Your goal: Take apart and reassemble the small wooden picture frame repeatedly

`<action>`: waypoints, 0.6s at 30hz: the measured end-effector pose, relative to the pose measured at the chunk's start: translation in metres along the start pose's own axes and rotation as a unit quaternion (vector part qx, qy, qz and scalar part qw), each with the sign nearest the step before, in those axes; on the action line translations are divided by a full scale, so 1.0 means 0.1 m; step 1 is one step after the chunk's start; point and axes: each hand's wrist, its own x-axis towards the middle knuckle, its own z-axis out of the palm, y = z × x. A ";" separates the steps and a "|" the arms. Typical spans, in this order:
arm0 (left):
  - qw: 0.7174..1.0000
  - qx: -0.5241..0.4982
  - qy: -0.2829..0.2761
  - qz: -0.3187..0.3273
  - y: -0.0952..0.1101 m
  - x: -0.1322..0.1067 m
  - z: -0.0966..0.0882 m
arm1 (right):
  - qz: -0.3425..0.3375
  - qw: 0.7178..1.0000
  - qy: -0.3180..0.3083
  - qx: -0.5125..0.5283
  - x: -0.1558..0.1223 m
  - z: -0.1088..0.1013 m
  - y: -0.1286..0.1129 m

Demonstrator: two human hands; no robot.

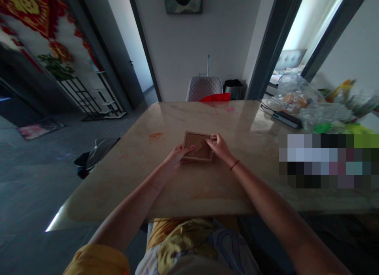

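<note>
A small wooden picture frame (pixel 197 158) is held tilted above the marble-look table, its brown backing board with a stand flap turned toward me. My left hand (pixel 179 153) grips the frame's left side, thumb lying over the backing near the flap. At the right edge, my right hand (pixel 218 145) has its fingers bent and touching the backing and rim near the upper right corner. Whether the right fingers pinch some small part there is too small to make out.
The table (pixel 133 180) spreads around my hands. Plastic bags (pixel 322 113) and a dark elongated device (pixel 286 119) lie at the right, beside a pixelated patch. A grey quilted chair (pixel 205 88) and a red object (pixel 216 97) stand beyond the far edge.
</note>
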 end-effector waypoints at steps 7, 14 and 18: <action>0.997 -0.020 0.076 0.021 0.02 0.03 -0.01 | -0.020 0.997 -0.064 -0.022 -0.04 -0.01 -0.05; 0.995 0.008 0.038 0.091 -0.01 0.00 0.01 | -0.029 0.998 -0.044 -0.029 -0.09 0.01 -0.10; 0.988 0.043 0.026 0.145 0.00 -0.03 0.03 | -0.054 0.997 -0.052 -0.026 -0.09 -0.02 -0.09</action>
